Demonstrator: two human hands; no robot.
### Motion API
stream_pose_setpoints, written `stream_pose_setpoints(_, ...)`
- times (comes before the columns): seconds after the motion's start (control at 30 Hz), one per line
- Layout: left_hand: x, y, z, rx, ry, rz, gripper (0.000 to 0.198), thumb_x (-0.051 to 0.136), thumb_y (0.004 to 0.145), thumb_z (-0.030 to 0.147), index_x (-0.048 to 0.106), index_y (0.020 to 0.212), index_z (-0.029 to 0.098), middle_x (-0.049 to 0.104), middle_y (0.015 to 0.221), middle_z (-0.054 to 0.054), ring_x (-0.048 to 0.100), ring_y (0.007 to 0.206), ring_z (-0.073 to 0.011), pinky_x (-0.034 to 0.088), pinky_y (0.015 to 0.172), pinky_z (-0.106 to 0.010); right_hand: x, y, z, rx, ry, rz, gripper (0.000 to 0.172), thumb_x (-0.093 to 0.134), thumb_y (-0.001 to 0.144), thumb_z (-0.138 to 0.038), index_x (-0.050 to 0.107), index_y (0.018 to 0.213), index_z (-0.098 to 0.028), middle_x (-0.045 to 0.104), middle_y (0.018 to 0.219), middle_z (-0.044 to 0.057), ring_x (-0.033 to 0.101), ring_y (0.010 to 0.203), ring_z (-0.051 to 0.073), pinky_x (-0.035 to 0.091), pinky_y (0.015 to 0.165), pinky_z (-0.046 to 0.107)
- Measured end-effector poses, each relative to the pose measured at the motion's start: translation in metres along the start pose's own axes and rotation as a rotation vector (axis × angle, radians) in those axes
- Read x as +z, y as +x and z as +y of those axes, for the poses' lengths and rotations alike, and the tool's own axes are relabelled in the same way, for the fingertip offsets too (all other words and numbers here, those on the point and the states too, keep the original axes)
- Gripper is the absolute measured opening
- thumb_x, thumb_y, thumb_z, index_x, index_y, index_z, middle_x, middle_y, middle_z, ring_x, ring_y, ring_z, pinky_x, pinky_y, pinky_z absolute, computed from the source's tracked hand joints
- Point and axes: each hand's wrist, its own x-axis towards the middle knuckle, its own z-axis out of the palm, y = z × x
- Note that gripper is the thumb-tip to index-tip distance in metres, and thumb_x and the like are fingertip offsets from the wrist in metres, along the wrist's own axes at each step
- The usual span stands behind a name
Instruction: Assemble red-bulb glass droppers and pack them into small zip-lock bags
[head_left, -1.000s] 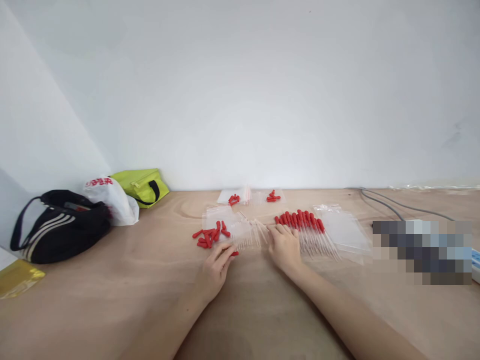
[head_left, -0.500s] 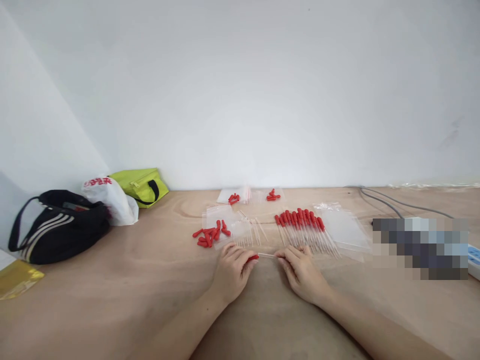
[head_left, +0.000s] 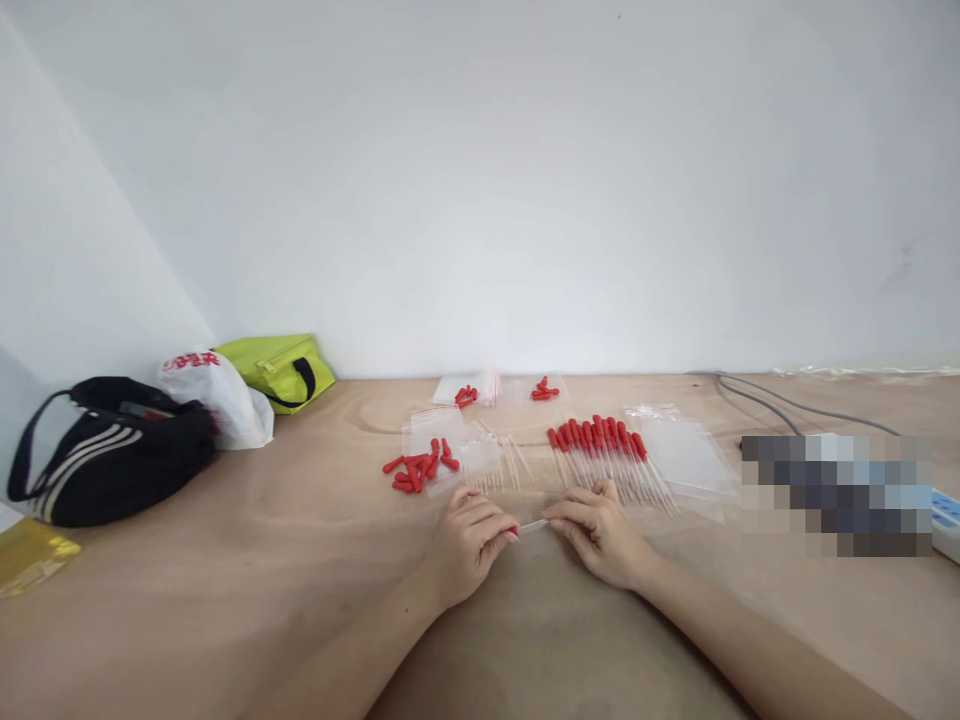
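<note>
My left hand [head_left: 472, 535] pinches a red rubber dropper bulb [head_left: 515, 530], mostly hidden by the fingers. My right hand [head_left: 598, 530] grips a thin clear glass pipette tube [head_left: 534, 525], whose end meets the bulb; how deep it sits inside cannot be seen. Beyond my left hand lie several loose red bulbs [head_left: 420, 467] and several bare glass tubes [head_left: 491, 473] on a clear plastic bag. Past my right hand, several droppers with red bulbs [head_left: 598, 437] lie side by side, tips toward me.
Clear zip bags [head_left: 686, 450] lie at the right. Two small groups of bulbs [head_left: 466, 395] rest by the wall. At the left stand a black bag [head_left: 112, 455], a white plastic bag [head_left: 217, 400] and a lime bag [head_left: 277, 370]. Grey cables [head_left: 810, 407] run at the right.
My left fingers have closed further over the bulb, which has dropped slightly toward me. The tube has tilted, its right end now higher, with my right hand shifted a little left.
</note>
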Motion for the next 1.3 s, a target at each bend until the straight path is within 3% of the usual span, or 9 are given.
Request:
stream_pose_setpoints(0.3, 0.001, -0.002, 0.001, 0.063, 0.016, -0.017, 0.024, 0.039, 0.090, 0.028, 0.057, 0.078, 0.019, 0.063, 0.067, 0.001, 0.054, 0.064, -0.0129, 0.031, 0.086, -0.036, 0.002, -0.003, -0.003, -0.107, -0.152, 0.075, 0.027, 0.036, 0.087, -0.019, 0.062, 0.081, -0.020, 0.060, 0.068, 0.001, 0.050, 0.063, 0.011, 0.019, 0.064, 0.030)
stream_pose_setpoints(0.77, -0.002, 0.001, 0.005, 0.081, 0.049, -0.061, 0.025, 0.036, 0.089, 0.027, 0.055, 0.076, 0.017, 0.060, 0.066, -0.001, 0.052, 0.065, -0.0140, 0.034, 0.083, -0.036, 0.012, -0.002, -0.020, -0.004, -0.114, -0.006, 0.032, 0.030, 0.088, -0.017, 0.052, 0.065, -0.017, 0.059, 0.061, -0.001, 0.045, 0.053, 0.010, 0.018, 0.062, 0.027)
stream_pose_setpoints(0.9, -0.005, 0.002, 0.005, 0.034, 0.072, -0.089, 0.020, 0.039, 0.089, 0.023, 0.056, 0.079, 0.019, 0.063, 0.069, 0.000, 0.055, 0.069, -0.0144, 0.030, 0.087, -0.038, 0.006, 0.003, -0.023, -0.043, -0.187, -0.024, 0.028, 0.037, 0.087, -0.020, 0.056, 0.068, -0.019, 0.061, 0.066, 0.000, 0.049, 0.065, 0.013, 0.018, 0.063, 0.028)
stream_pose_setpoints(1.0, -0.005, 0.002, 0.000, -0.017, 0.106, -0.028, 0.012, 0.045, 0.086, 0.024, 0.056, 0.090, 0.021, 0.064, 0.081, -0.001, 0.056, 0.080, -0.0173, 0.028, 0.089, -0.040, -0.001, 0.006, -0.022, -0.072, -0.257, -0.033, 0.022, 0.044, 0.084, -0.023, 0.060, 0.068, -0.020, 0.062, 0.069, 0.002, 0.050, 0.072, 0.016, 0.019, 0.064, 0.029)
stream_pose_setpoints(1.13, -0.004, 0.001, -0.008, -0.205, 0.206, 0.118, 0.030, 0.054, 0.079, 0.028, 0.049, 0.107, 0.019, 0.060, 0.098, -0.008, 0.053, 0.093, -0.0235, 0.034, 0.084, -0.041, -0.004, 0.014, -0.005, 0.116, -0.288, 0.091, 0.026, 0.042, 0.084, -0.025, 0.062, 0.069, -0.020, 0.064, 0.067, 0.003, 0.053, 0.067, 0.015, 0.022, 0.064, 0.030)
stream_pose_setpoints(1.3, -0.004, 0.002, -0.008, -0.312, 0.191, -0.031, 0.008, 0.054, 0.077, 0.022, 0.054, 0.084, 0.019, 0.061, 0.082, -0.003, 0.056, 0.080, -0.0211, 0.039, 0.074, -0.037, 0.003, 0.040, 0.023, 0.486, -0.396, 0.251, 0.024, 0.043, 0.083, -0.030, 0.062, 0.091, -0.018, 0.067, 0.068, 0.005, 0.058, 0.071, 0.019, 0.023, 0.066, 0.030)
